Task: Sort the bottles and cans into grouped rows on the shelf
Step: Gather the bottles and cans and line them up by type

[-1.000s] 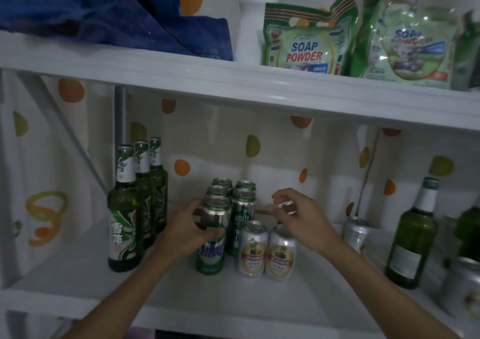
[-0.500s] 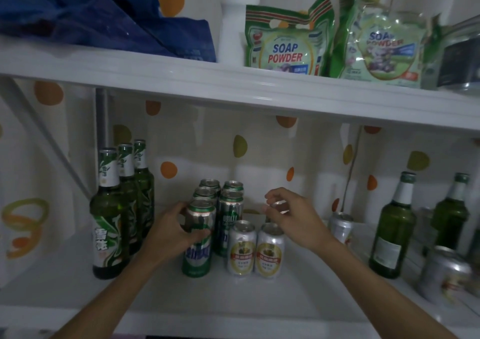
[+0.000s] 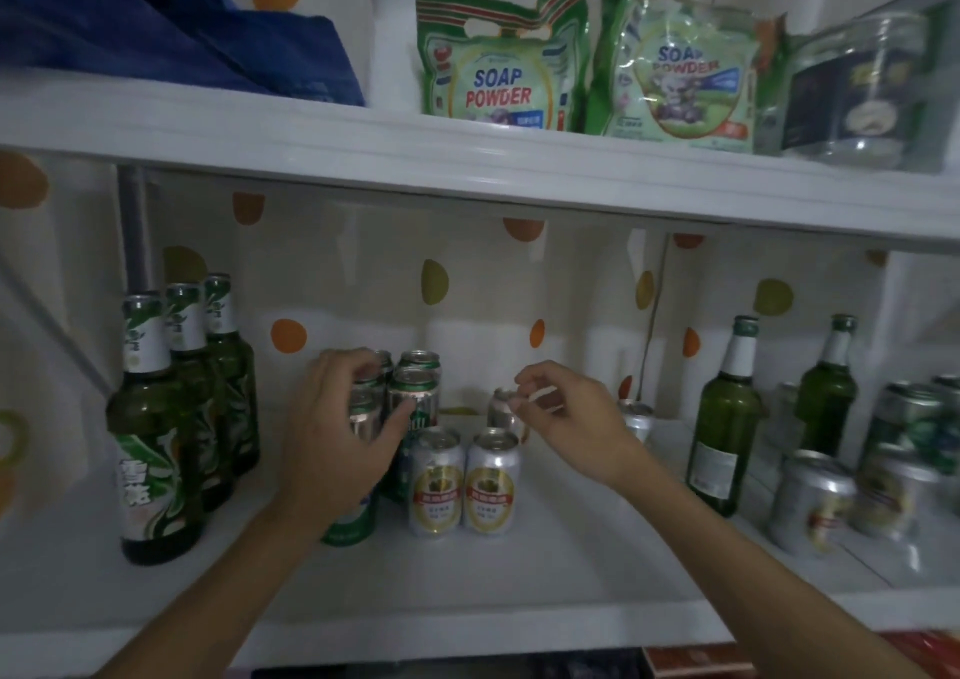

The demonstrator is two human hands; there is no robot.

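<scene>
While the left hand (image 3: 337,449) curls its fingers round one green can (image 3: 349,525), right hand (image 3: 569,421) fingertips bunch beside one silver can (image 3: 500,412), grip unclear; three green bottles (image 3: 156,449) at nine o'clock, two plain bottles (image 3: 724,418) at three.

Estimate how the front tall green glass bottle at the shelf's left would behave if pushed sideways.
Likely tips rather than slides: the front tall green glass bottle is tall on a narrow base. Probably heavy and breakable, being glass. Falling backward, it could hit the two matching bottles behind it.
</scene>
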